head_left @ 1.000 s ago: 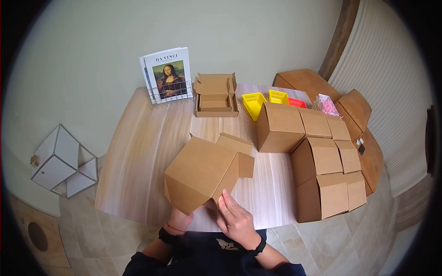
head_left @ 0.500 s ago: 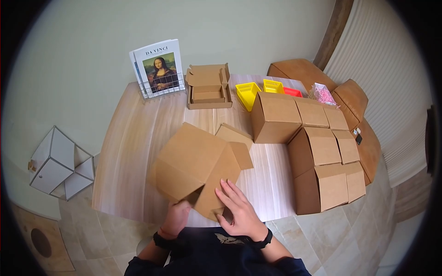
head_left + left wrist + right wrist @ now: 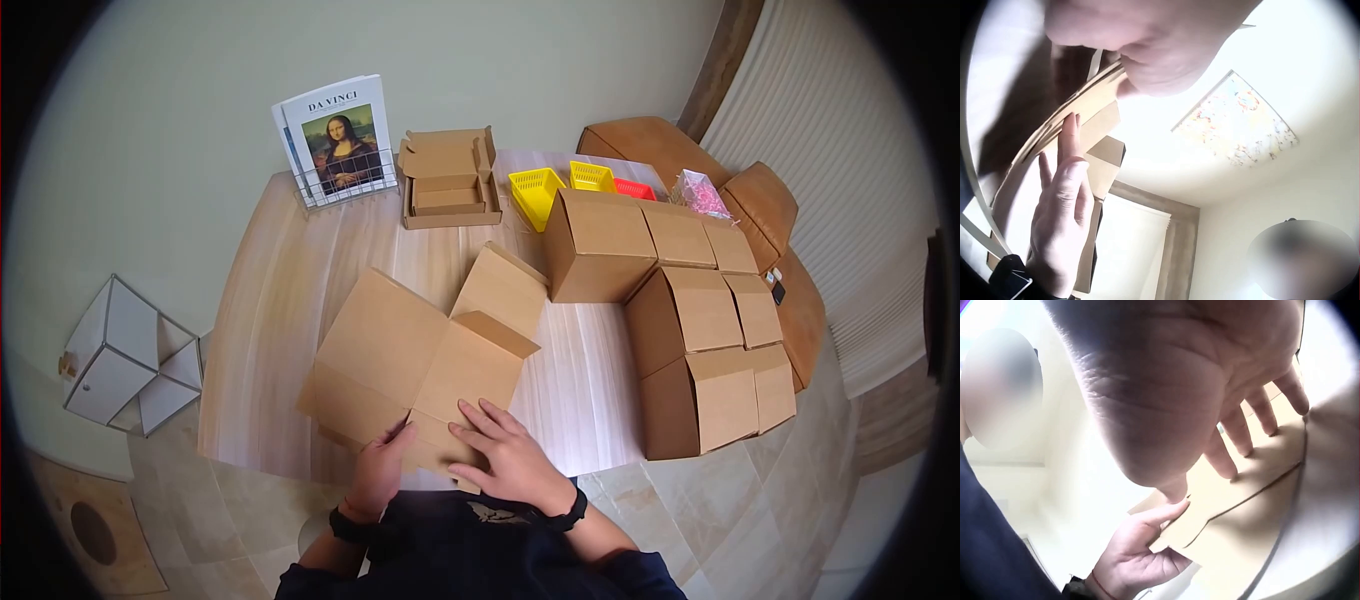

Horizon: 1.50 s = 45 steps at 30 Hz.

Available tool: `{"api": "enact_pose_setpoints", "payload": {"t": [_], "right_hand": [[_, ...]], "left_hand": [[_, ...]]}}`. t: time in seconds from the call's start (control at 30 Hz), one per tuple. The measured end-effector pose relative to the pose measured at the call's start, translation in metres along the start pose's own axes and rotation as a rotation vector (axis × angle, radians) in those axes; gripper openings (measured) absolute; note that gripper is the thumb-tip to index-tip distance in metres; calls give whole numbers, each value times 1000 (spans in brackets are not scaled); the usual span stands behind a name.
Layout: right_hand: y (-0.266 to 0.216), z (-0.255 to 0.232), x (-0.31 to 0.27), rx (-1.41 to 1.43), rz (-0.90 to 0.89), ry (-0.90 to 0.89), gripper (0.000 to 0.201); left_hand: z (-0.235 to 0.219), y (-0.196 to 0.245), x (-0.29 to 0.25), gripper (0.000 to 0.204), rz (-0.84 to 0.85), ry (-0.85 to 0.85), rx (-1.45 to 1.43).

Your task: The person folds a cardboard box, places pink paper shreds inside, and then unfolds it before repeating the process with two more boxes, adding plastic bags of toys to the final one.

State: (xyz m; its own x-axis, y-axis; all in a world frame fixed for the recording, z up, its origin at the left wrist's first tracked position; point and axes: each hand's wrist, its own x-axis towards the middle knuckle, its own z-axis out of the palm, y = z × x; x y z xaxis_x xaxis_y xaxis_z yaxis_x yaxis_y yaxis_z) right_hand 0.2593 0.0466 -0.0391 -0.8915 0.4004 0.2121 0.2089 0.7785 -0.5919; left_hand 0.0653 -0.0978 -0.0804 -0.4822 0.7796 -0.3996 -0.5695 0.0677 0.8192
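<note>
A brown cardboard sheet (image 3: 385,340) with creased panels and flaps lies spread out at the table's near edge, one flap (image 3: 495,334) standing up on its right. My left hand (image 3: 377,470) pinches its near edge between thumb and fingers, beside a slit. On the panel to the right rests my right hand (image 3: 510,462), its fingers spread and fairly straight. The right wrist view shows that hand's fingertips (image 3: 1246,451) touching the cardboard (image 3: 1235,534), with the left hand (image 3: 1141,559) holding the edge below.
Several closed brown boxes (image 3: 700,310) stand on the right of the table (image 3: 260,330). Behind are an open box (image 3: 450,215), yellow baskets (image 3: 537,195), a red basket (image 3: 635,188) and a wire rack (image 3: 350,187) of books. A white cabinet (image 3: 118,335) stands on the left.
The cardboard has gone from a folded, raised shape to a nearly flat one. My right hand has moved from gripping its edge to lying on a panel; my left hand has come out from underneath.
</note>
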Motion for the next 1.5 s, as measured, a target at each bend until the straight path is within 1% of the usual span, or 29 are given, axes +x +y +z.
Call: {"api": "enact_pose_setpoints", "payload": {"t": [0.1,0.13,0.23,0.27,0.3,0.33,0.37,0.43,0.47,0.53,0.57,0.63,0.73,0.8,0.83,0.93,1.03,1.1,1.13,1.2,1.23,1.3,1.33,1.43,1.47,1.5], "right_hand": [[16,-1,0,96,180,132,57],[21,0,1,-9,232,272,52],[34,-9,7,254,644,457,55],[47,-9,8,386,666,462,57],[52,-14,6,601,675,425,53],[49,-22,8,874,696,404,47],[47,-27,11,1148,711,375,40],[46,-33,18,1225,736,385,31],[46,-33,20,1264,749,388,26],[54,-23,28,1194,765,373,21],[59,-15,32,1160,773,363,19],[65,2,42,974,755,348,19],[66,17,55,643,726,280,21],[56,16,63,394,721,248,26],[50,13,67,319,707,224,27],[46,14,74,106,655,176,30],[50,21,77,-36,619,168,34],[49,20,81,-79,621,163,38],[46,18,85,-23,618,175,41],[40,11,94,92,608,202,48],[39,11,97,134,523,199,50],[39,11,104,217,350,193,55],[38,11,107,176,288,98,56],[31,8,128,43,91,-188,59],[26,6,136,-3,128,-349,66],[25,10,144,-50,83,-377,69]], "left_hand": [[-8,4,0,38,37,50,174],[-9,9,-2,37,46,70,239],[-4,37,-18,36,77,45,305],[-8,42,-19,36,103,16,341],[-14,46,-20,37,126,-12,377],[-21,49,-20,37,148,-39,413],[-28,51,-20,36,167,-28,441],[-41,55,-19,35,203,0,495],[-46,58,-20,34,116,21,394],[-53,65,-21,32,-52,64,191],[-57,63,-22,32,-40,73,183],[-68,59,-22,32,-16,93,168],[-87,55,-23,40,92,74,120],[-99,61,-26,44,154,178,129],[-103,64,-28,46,184,230,133],[-112,73,-33,55,203,664,560],[-102,78,-36,78,567,613,1358],[-83,88,-38,91,583,240,1554],[-74,90,-38,98,586,49,1639],[-61,86,-35,100,461,-104,1708],[-58,85,-34,102,397,-179,1739],[-63,81,-29,99,388,-152,1743],[-66,78,-27,98,381,-140,1745],[-76,67,-18,95,381,1,1711],[-80,65,-15,94,376,40,1714],[-84,64,-11,94,371,82,1715]]}}
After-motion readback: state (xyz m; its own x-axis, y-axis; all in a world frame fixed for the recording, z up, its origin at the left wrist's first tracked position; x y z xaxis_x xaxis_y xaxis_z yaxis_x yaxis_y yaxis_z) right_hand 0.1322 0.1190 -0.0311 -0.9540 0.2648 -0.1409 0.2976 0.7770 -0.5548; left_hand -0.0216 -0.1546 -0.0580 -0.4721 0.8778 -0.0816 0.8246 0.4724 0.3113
